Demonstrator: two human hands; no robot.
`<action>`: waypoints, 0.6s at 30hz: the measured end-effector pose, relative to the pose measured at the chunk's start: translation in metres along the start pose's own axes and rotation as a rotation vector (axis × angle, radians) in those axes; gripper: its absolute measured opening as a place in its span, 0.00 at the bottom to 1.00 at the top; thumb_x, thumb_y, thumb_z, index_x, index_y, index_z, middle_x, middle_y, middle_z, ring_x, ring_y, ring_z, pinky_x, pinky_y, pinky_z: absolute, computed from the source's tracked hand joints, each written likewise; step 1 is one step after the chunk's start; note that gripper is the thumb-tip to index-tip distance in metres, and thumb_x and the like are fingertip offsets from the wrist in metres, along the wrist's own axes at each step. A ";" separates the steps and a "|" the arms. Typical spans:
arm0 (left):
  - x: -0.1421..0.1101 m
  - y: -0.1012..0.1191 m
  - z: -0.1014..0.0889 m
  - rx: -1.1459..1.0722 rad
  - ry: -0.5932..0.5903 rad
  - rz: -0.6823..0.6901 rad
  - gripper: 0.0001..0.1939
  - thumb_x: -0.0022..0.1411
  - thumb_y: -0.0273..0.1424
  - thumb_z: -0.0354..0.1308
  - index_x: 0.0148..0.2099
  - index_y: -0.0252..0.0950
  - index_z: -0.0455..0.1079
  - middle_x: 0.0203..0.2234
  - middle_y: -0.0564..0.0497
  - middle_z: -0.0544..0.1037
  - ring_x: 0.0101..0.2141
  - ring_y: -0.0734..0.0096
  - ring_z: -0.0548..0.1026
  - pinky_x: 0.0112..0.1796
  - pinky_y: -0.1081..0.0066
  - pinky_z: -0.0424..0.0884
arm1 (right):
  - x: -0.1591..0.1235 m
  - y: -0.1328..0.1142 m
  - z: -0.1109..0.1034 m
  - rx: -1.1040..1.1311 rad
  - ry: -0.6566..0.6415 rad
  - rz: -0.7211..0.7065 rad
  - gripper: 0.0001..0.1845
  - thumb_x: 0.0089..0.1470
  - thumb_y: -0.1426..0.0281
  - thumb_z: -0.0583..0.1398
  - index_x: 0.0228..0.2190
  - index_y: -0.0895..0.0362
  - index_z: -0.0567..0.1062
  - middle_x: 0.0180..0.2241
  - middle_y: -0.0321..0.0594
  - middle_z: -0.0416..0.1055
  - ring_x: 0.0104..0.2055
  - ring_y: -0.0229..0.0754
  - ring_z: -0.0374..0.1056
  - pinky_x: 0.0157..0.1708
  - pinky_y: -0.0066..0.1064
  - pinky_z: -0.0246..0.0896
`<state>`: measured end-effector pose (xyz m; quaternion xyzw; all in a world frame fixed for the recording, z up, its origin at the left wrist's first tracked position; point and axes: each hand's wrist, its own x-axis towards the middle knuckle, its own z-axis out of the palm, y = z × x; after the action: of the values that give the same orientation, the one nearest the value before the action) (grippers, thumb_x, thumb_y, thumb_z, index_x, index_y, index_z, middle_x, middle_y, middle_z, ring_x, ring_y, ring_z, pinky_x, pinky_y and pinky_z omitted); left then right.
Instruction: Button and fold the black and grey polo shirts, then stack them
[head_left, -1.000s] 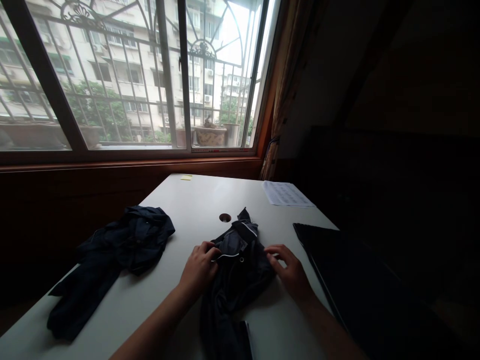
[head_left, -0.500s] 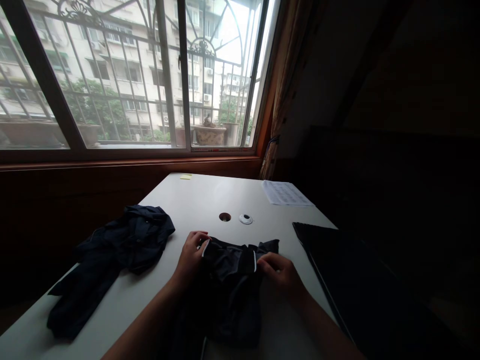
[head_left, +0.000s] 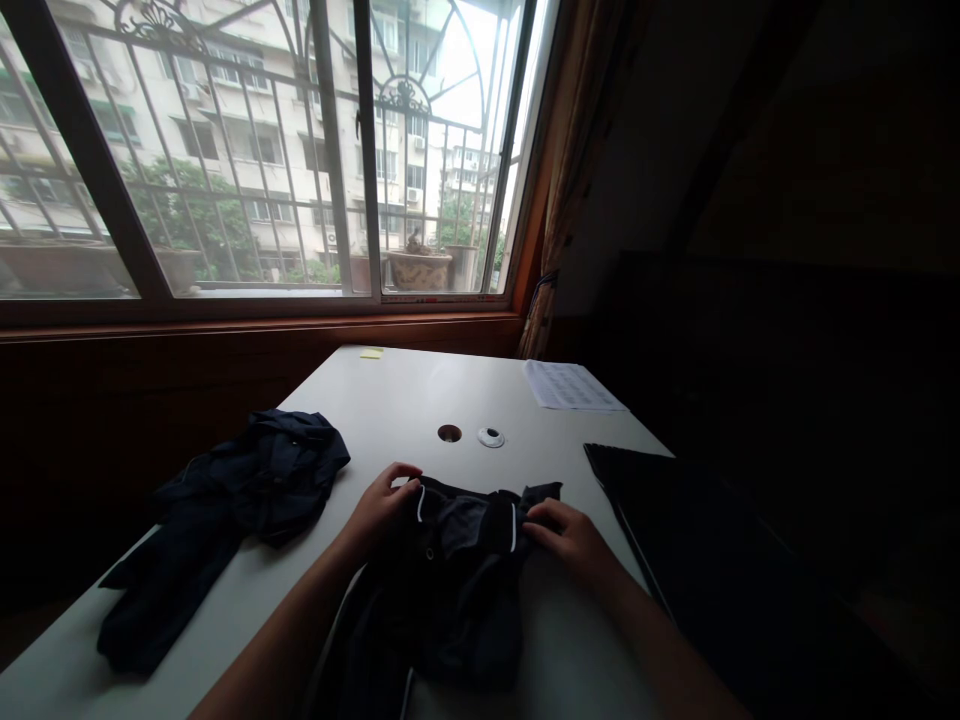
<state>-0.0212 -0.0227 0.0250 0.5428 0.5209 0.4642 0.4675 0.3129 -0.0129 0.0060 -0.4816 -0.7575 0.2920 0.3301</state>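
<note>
A dark garment with thin white piping (head_left: 457, 570) lies on the white table (head_left: 405, 400) right in front of me. My left hand (head_left: 382, 505) pinches its upper left edge, fingers curled round the cloth. At the upper right corner my right hand (head_left: 566, 535) grips the fabric the same way. The cloth is stretched between both hands and hangs down toward me over the table's near edge.
A second dark garment (head_left: 225, 510) lies crumpled at the left. A cable hole (head_left: 449, 433) and its white cap (head_left: 491, 437) sit mid-table, a printed sheet (head_left: 570, 387) far right, a yellow note (head_left: 370, 353) at the back, and a black flat object (head_left: 675, 520) on the right.
The bunched garment has been pulled toward me and spread wide between my hands, uncovering the white cap. My hands moved apart along its top edge.
</note>
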 end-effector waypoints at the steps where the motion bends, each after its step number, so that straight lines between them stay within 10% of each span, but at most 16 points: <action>1: 0.001 -0.001 -0.001 0.005 0.012 0.009 0.22 0.58 0.46 0.62 0.48 0.36 0.73 0.39 0.46 0.80 0.41 0.57 0.78 0.42 0.64 0.71 | 0.000 -0.001 -0.002 0.026 0.060 -0.019 0.12 0.58 0.58 0.63 0.33 0.53 0.78 0.34 0.39 0.75 0.39 0.47 0.71 0.42 0.38 0.64; 10: -0.001 -0.002 -0.007 -0.044 -0.170 -0.128 0.30 0.58 0.49 0.64 0.56 0.38 0.67 0.44 0.46 0.77 0.33 0.70 0.73 0.31 0.72 0.62 | -0.004 -0.002 -0.014 0.032 0.465 -0.158 0.11 0.62 0.58 0.59 0.35 0.52 0.75 0.39 0.41 0.74 0.45 0.47 0.69 0.42 0.36 0.64; 18: -0.012 0.005 -0.023 -0.015 -0.466 -0.134 0.45 0.55 0.40 0.70 0.70 0.46 0.52 0.41 0.51 0.75 0.39 0.69 0.73 0.41 0.69 0.65 | -0.005 0.011 -0.012 -0.028 0.578 0.094 0.18 0.60 0.51 0.57 0.40 0.52 0.72 0.37 0.42 0.76 0.40 0.50 0.73 0.39 0.37 0.66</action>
<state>-0.0436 -0.0341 0.0327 0.5960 0.4305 0.2981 0.6088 0.3303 -0.0120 0.0039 -0.5840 -0.6128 0.1471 0.5116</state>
